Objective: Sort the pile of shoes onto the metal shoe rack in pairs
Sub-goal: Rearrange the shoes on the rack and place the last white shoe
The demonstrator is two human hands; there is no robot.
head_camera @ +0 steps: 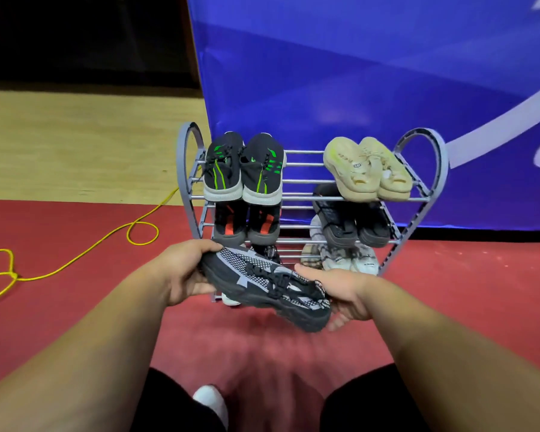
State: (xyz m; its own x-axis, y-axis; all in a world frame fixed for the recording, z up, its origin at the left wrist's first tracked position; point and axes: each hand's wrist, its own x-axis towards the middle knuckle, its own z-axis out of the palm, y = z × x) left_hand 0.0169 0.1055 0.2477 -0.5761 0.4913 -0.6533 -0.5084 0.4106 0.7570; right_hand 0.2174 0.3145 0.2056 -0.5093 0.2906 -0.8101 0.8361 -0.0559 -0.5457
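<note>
1. Closest to the camera was a white sock (211,400) between legs in black trousers (175,410).
2. The left hand (184,269) gripped the toe of a black-and-grey knit sneaker (262,282), with the fingers curled around it.
3. The right hand (343,294) held the heel, thumb on top and fingers under the sole.
4. The sneaker hung tilted above the red carpet (480,291), in front of the lowest shelf of the metal shoe rack (303,181).
5. On the top shelf stood black sneakers with green stripes (243,169) at the left and beige slides (368,173) at the right.
</note>
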